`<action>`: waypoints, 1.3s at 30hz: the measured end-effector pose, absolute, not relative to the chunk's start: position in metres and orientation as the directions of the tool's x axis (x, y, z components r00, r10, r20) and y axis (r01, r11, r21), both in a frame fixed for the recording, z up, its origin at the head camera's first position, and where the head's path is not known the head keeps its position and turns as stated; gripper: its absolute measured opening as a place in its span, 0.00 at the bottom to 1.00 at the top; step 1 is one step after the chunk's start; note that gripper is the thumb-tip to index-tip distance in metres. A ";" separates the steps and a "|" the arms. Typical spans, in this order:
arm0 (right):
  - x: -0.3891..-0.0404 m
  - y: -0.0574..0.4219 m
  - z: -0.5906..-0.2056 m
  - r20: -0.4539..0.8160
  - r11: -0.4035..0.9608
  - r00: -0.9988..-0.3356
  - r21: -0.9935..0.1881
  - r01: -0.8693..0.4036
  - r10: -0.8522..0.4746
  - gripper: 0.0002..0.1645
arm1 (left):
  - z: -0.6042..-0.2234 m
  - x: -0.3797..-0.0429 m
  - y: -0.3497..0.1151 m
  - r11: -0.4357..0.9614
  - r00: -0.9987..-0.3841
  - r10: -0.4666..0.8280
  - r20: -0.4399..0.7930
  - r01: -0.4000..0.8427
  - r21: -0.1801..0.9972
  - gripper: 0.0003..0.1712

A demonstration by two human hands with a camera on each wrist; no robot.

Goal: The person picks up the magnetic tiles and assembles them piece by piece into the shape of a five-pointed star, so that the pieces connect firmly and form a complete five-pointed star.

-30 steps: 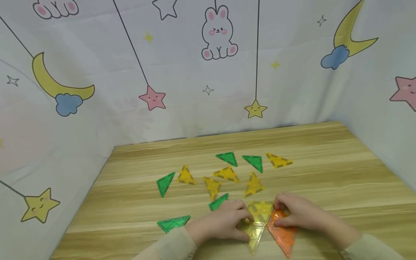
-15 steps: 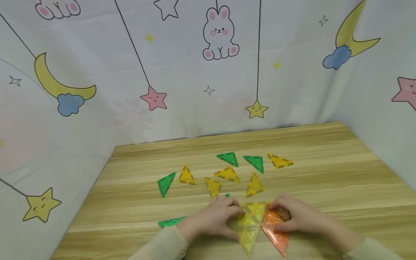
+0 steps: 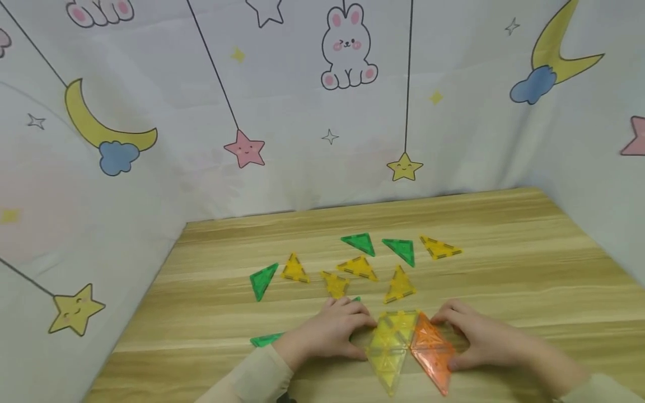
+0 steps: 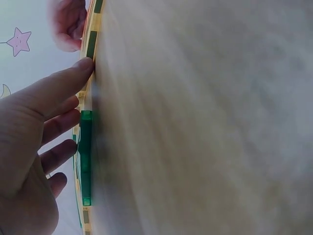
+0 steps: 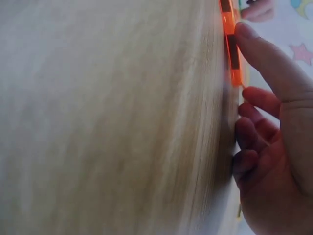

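Clear yellow triangle tiles and two orange triangle tiles lie flat, edge to edge, in front of me in the head view. My left hand touches the outer left side of the yellow tiles with thumb and forefinger spread. On the other side, my right hand has its forefinger near the top of the orange pair and its thumb at the right corner. The right wrist view shows that thumb against the orange edge. A green triangle tile stands beside the left fingers, mostly hidden in the head view.
Several amber triangle tiles and green triangle tiles lie scattered farther back on the wood-grain table. Another green tile is partly behind the left forearm. A printed white cloth surrounds the table's back and sides.
The yellow and orange tiles shift left between the first two frames. The right hand's thumb and forefinger move from on top of the orange tiles out to their right edge. The left hand slides outward.
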State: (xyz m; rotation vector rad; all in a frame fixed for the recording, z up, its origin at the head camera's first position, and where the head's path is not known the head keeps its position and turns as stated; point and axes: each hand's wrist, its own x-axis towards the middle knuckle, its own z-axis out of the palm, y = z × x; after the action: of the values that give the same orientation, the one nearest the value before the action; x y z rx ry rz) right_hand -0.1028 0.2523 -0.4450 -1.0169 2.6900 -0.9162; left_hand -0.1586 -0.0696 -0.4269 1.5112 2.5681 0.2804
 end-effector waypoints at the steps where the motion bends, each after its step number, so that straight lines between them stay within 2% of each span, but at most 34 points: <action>1: -0.103 0.252 -0.444 0.093 0.592 -0.767 -0.580 -0.560 -0.634 0.35 | -0.428 -0.159 -0.069 0.473 -0.480 0.877 -0.032 0.849 0.235 0.31; 14: -0.101 0.249 -0.442 0.138 0.589 -0.769 -0.564 -0.580 -0.624 0.36 | -0.427 -0.160 -0.067 0.493 -0.506 0.862 -0.026 0.827 0.269 0.29; 22: -0.101 0.246 -0.442 0.115 0.624 -0.780 -0.533 -0.571 -0.615 0.44 | -0.426 -0.159 -0.071 0.508 -0.520 0.853 -0.044 0.807 0.301 0.29; 29: -0.104 0.228 -0.446 0.169 0.695 -0.808 -0.431 -0.575 -0.564 0.38 | -0.426 -0.164 -0.085 0.529 -0.559 0.828 -0.031 0.764 0.369 0.29; 33: -0.108 0.220 -0.450 0.231 0.668 -0.757 -0.362 -0.650 -0.612 0.33 | -0.426 -0.166 -0.094 0.562 -0.598 0.801 -0.037 0.727 0.394 0.29; 37: -0.113 0.221 -0.452 0.285 0.621 -0.688 -0.297 -0.726 -0.668 0.31 | -0.425 -0.166 -0.098 0.557 -0.599 0.800 -0.024 0.728 0.400 0.28; 39: -0.116 0.225 -0.451 0.282 0.608 -0.674 -0.292 -0.738 -0.683 0.31 | -0.424 -0.165 -0.098 0.551 -0.595 0.804 -0.019 0.732 0.401 0.28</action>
State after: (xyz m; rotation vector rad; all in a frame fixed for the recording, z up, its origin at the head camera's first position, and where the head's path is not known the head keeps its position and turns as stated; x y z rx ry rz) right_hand -0.1155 0.2250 -0.4512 -1.3090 2.9430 -0.6419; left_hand -0.1647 -0.0984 -0.4243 1.2965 2.5857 0.5280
